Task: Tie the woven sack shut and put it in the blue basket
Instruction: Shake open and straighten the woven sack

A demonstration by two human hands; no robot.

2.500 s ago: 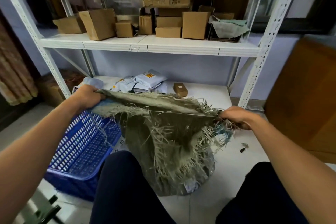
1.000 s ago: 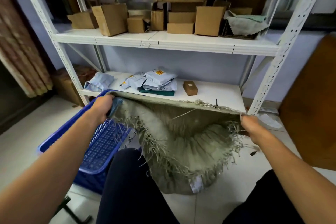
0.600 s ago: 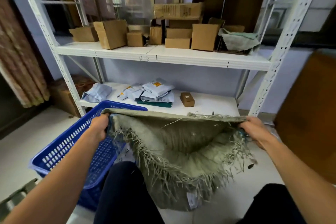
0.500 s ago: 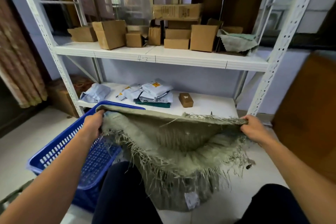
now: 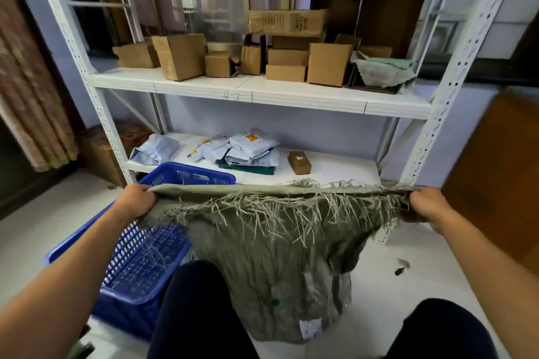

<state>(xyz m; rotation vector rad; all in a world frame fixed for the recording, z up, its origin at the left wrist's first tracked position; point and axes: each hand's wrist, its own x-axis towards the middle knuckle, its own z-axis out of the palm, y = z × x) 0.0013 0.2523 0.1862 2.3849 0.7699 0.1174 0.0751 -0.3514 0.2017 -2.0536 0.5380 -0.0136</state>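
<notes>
Woven sack (image 5: 271,256): mouth stretched flat (frayed edge), unknotted.
Left hand (image 5: 137,199): grasping left corner.
Right hand (image 5: 428,204): grasping right corner.
Blue basket (image 5: 140,268): beside sack, left.

Storeroom: steel rack (image 5: 291,96) w/ cartons (image 5: 329,67), mail parcels (image 5: 251,145).

Across the middle of the frame the woven sack (image 5: 271,248) hangs with its frayed mouth pulled taut: the left hand (image 5: 137,198) grips its left corner, the right hand (image 5: 428,205) its right corner. At lower left the blue basket (image 5: 140,268) stands on the floor, beside the sack
</notes>
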